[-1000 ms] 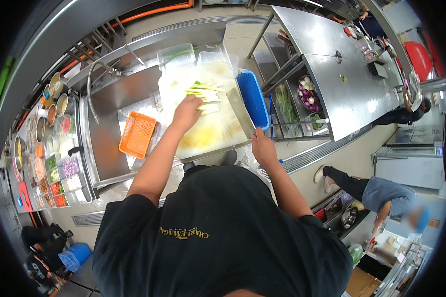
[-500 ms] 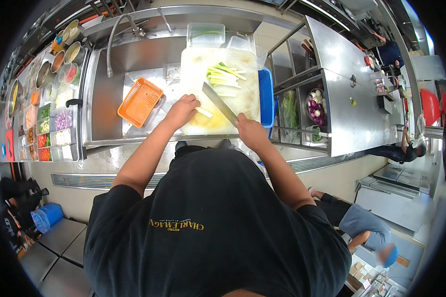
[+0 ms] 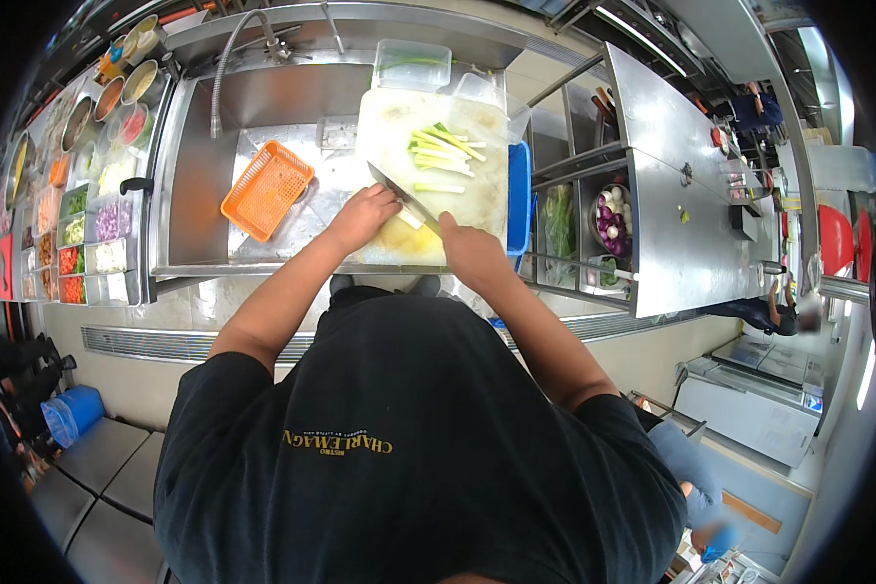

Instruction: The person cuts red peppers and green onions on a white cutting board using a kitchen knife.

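Observation:
My right hand (image 3: 471,253) grips the handle of a kitchen knife (image 3: 395,191), whose blade points up and left across the cutting board (image 3: 487,209). Fingers of my left hand (image 3: 367,216) are bent over the left end of a pale stalk piece (image 3: 411,219), pressing it to the board. The blade is at the stalk, right beside my left fingertips; whether it has cut in cannot be made out. Further up the board lie several cut green-and-white stalks (image 3: 440,146), perhaps leek or scallion.
An orange basket (image 3: 268,190) stands in the steel sink (image 3: 197,209), left of the board. Clear plastic containers (image 3: 412,64) stand behind it, a blue bin (image 3: 520,195) to its right. Trays of chopped food (image 3: 113,222) line the far left; steel tables (image 3: 691,224) the right.
My right hand has brought the knife left and down, so the blade now meets the stalk by my left fingers. My head view has shifted slightly.

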Motion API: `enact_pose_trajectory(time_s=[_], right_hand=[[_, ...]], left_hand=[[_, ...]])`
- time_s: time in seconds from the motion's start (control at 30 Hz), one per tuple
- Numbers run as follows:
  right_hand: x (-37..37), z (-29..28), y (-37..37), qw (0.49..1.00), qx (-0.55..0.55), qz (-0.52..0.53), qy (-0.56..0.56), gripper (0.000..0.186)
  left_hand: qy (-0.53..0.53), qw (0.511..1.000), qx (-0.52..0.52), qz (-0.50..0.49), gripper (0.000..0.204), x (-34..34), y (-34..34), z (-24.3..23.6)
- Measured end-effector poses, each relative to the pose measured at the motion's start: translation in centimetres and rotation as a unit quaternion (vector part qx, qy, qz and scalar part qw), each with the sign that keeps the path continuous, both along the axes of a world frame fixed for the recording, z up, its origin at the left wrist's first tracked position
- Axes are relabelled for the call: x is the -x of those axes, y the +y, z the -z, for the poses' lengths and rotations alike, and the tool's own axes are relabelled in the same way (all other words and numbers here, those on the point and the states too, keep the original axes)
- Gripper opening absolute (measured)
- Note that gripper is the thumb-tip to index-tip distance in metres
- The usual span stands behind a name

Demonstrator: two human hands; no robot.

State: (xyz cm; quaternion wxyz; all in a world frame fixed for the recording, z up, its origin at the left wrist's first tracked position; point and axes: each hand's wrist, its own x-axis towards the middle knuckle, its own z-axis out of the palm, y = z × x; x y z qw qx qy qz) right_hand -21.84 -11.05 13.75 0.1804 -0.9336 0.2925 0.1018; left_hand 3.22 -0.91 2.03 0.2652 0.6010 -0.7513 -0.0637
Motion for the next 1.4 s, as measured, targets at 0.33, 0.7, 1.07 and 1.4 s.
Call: enact_pose_trajectory(time_s=[0.33, 0.7, 1.07, 1.4], right_hand=[[-3.6, 1.7, -0.1, 1.000, -0.004, 0.006, -0.014, 0.016], [-4.3, 2.2, 0.6, 1.000, -0.021, 0.014, -0.005, 0.017], [-4.5, 2.5, 0.8, 0.998, -0.052, 0.030, 0.005, 0.017], [-5.0, 4.1, 0.9, 0.997, -0.025, 0.038, -0.065, 0.021]], left_hand=[[0.027, 1.000, 0.011, -0.012, 0.033, 0.1, 0.4, 1.0], [0.003, 1.000, 0.020, -0.001, 0.033, -0.4, 0.3, 1.4], [-0.010, 1.000, -0.009, 0.010, 0.032, -0.6, 0.4, 1.6], [-0.029, 0.999, -0.010, 0.012, 0.032, -0.8, 0.6, 1.7]])
